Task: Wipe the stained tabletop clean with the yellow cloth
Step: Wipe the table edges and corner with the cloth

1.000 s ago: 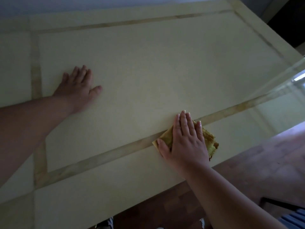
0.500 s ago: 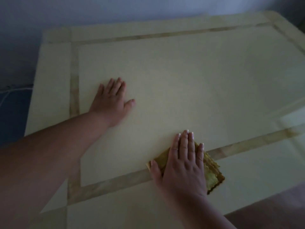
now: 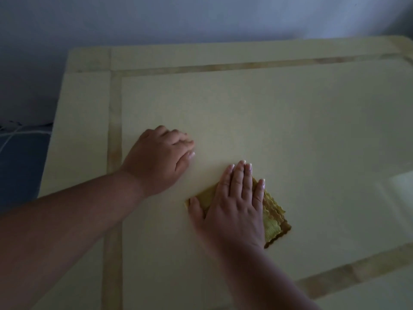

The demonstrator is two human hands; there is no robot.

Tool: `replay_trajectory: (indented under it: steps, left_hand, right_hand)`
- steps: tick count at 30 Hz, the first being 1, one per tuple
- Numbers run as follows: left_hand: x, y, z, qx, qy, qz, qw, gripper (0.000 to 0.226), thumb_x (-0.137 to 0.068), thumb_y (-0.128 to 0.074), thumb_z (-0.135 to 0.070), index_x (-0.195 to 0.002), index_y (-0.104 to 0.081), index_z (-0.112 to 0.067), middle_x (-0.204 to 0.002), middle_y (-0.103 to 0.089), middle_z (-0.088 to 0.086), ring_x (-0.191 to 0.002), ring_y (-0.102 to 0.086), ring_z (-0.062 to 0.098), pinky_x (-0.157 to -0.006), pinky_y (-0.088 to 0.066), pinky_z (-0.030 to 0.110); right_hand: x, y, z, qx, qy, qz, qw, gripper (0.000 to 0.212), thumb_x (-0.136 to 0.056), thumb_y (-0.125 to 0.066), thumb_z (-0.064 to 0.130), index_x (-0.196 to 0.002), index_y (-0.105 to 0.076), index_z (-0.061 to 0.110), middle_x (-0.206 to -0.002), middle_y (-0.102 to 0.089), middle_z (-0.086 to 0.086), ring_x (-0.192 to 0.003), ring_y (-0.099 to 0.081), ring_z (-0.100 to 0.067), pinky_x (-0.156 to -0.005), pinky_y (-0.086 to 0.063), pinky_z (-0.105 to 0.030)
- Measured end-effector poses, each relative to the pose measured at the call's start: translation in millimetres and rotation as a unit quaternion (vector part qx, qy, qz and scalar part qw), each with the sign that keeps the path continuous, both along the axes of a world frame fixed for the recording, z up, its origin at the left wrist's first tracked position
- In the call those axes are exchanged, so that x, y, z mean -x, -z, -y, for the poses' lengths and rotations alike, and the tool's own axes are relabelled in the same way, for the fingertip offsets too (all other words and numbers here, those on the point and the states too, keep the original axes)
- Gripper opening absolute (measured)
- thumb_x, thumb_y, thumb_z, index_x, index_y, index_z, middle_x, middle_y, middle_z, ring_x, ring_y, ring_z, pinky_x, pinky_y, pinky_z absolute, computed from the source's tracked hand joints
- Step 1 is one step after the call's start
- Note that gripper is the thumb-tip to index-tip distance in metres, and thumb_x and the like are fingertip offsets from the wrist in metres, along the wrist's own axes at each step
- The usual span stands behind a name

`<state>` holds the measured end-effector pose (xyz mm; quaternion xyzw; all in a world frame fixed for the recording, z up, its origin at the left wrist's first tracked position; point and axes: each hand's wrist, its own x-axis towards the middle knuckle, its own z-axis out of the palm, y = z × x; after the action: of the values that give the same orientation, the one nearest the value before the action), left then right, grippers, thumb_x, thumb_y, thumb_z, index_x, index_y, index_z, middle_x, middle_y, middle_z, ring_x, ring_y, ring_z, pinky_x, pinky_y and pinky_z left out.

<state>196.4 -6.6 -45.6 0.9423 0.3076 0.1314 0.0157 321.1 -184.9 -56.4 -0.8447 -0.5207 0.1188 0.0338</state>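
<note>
A folded yellow cloth (image 3: 273,218) with wavy edges lies on the pale cream tabletop (image 3: 268,121), inside the tan inlay strips. My right hand (image 3: 234,206) presses flat on the cloth, fingers straight and spread, covering most of it. My left hand (image 3: 159,159) rests on the bare tabletop just left of it, fingers bent downward at the knuckles and holding nothing. No stain shows clearly in the dim light.
Tan inlay strips (image 3: 115,135) frame the table's inner panel. A grey-blue wall (image 3: 201,19) stands behind the far edge. Blue fabric with white lines (image 3: 20,153) lies beyond the table's left edge.
My right hand has slid the cloth away from the near inlay strip toward the table's middle. My left hand's fingers went from flat to bent, and the two hands are now closer.
</note>
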Motion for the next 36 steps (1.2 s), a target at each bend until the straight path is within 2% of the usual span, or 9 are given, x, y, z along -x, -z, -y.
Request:
replay_trajectory:
  steps: [3, 6, 9, 12, 16, 18, 28, 36]
  left_hand:
    - [8, -3, -38, -0.005, 0.100, 0.020, 0.995, 0.039, -0.107, -0.048, -0.041, -0.117, -0.078, -0.019, -0.122, -0.076, 0.000, -0.098, -0.065, 0.029, -0.085, -0.050, 0.044]
    - [16, -6, -89, -0.017, 0.129, 0.009, 0.991, 0.045, -0.108, -0.046, -0.045, -0.120, -0.076, -0.014, -0.126, -0.075, 0.006, -0.109, -0.067, 0.031, -0.094, -0.049, 0.042]
    - [24, -7, -146, 0.011, 0.051, -0.011, 0.999, 0.061, -0.104, -0.040, -0.057, -0.133, -0.069, -0.012, -0.141, -0.067, 0.011, -0.129, -0.061, 0.033, -0.111, -0.046, 0.045]
    - [34, -10, -199, 0.065, -0.067, -0.055, 0.994, 0.082, -0.097, -0.030, -0.070, -0.149, -0.055, -0.012, -0.160, -0.049, 0.012, -0.150, -0.042, 0.032, -0.123, -0.033, 0.047]
    - [46, -1, -256, 0.113, -0.187, -0.107, 0.970, 0.104, -0.088, -0.014, -0.083, -0.163, -0.028, -0.011, -0.175, -0.018, 0.008, -0.162, -0.015, 0.029, -0.129, -0.013, 0.055]
    - [45, 5, -255, 0.099, -0.214, -0.125, 0.964, 0.110, -0.086, -0.010, -0.086, -0.165, -0.016, -0.011, -0.177, -0.009, 0.007, -0.163, -0.006, 0.028, -0.129, -0.008, 0.056]
    - [45, 12, -259, 0.078, -0.204, -0.141, 0.966, 0.102, -0.090, -0.003, -0.078, -0.168, -0.006, -0.013, -0.178, 0.002, 0.004, -0.164, 0.002, 0.025, -0.130, -0.001, 0.054]
    - [48, 20, -260, 0.036, -0.192, -0.137, 0.971, 0.097, -0.095, -0.010, -0.074, -0.166, -0.017, -0.008, -0.177, -0.011, 0.010, -0.163, -0.010, 0.031, -0.129, -0.009, 0.058]
  right_hand:
    - [0, -4, -35, 0.015, 0.005, 0.005, 1.000, 0.113, -0.096, -0.014, 0.080, -0.170, 0.020, 0.002, -0.179, 0.028, -0.021, -0.164, 0.037, -0.030, -0.132, 0.018, -0.059]
    - [-3, -6, -70, 0.026, 0.001, 0.008, 1.000, 0.112, -0.099, -0.018, 0.080, -0.170, 0.022, 0.004, -0.179, 0.030, -0.020, -0.163, 0.037, -0.030, -0.132, 0.018, -0.058]
    - [-7, -8, -107, 0.025, -0.005, 0.015, 1.000, 0.111, -0.100, -0.020, 0.080, -0.170, 0.022, 0.005, -0.180, 0.029, -0.019, -0.164, 0.036, -0.028, -0.133, 0.017, -0.057]
    - [-13, -8, -142, 0.017, -0.005, 0.014, 1.000, 0.110, -0.101, -0.021, 0.079, -0.171, 0.020, 0.005, -0.181, 0.026, -0.017, -0.165, 0.034, -0.028, -0.134, 0.016, -0.056]
    - [-22, -5, -196, 0.017, 0.001, 0.016, 1.000, 0.109, -0.102, -0.020, 0.079, -0.171, 0.019, 0.005, -0.182, 0.025, -0.017, -0.165, 0.032, -0.028, -0.134, 0.015, -0.056]
    - [-27, -7, -211, 0.014, 0.009, 0.022, 1.000, 0.109, -0.102, -0.020, 0.079, -0.172, 0.017, 0.005, -0.182, 0.023, -0.017, -0.166, 0.031, -0.028, -0.134, 0.015, -0.056]
    - [-68, -2, -347, -0.008, 0.049, 0.040, 0.998, 0.110, -0.097, -0.022, 0.078, -0.175, 0.003, 0.004, -0.185, 0.006, -0.018, -0.171, 0.013, -0.029, -0.136, 0.009, -0.058]
    - [-89, -1, -426, -0.002, 0.065, 0.057, 0.996, 0.110, -0.098, -0.024, 0.078, -0.175, 0.002, 0.004, -0.185, 0.004, -0.018, -0.171, 0.010, -0.030, -0.136, 0.007, -0.058]
